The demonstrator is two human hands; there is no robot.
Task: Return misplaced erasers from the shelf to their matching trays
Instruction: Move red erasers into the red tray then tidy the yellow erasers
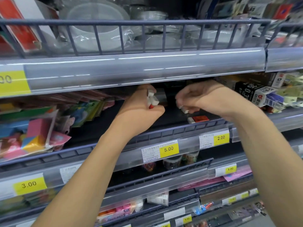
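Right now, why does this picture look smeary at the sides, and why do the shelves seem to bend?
Head view: motion blur smears the edges, worst on the colourful packets at left; the wide-angle lens bows the shelf rail, where ceiling lights glare in streaks; the left hand gripping small erasers and the right hand pinching one stay fairly sharp; the recess behind them lies in shadow.

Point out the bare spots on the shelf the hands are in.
Bare dark shelf floor lies between the colourful packets and the left hand. Crowded at right: boxed erasers beyond the right hand; a loose eraser lies below it.
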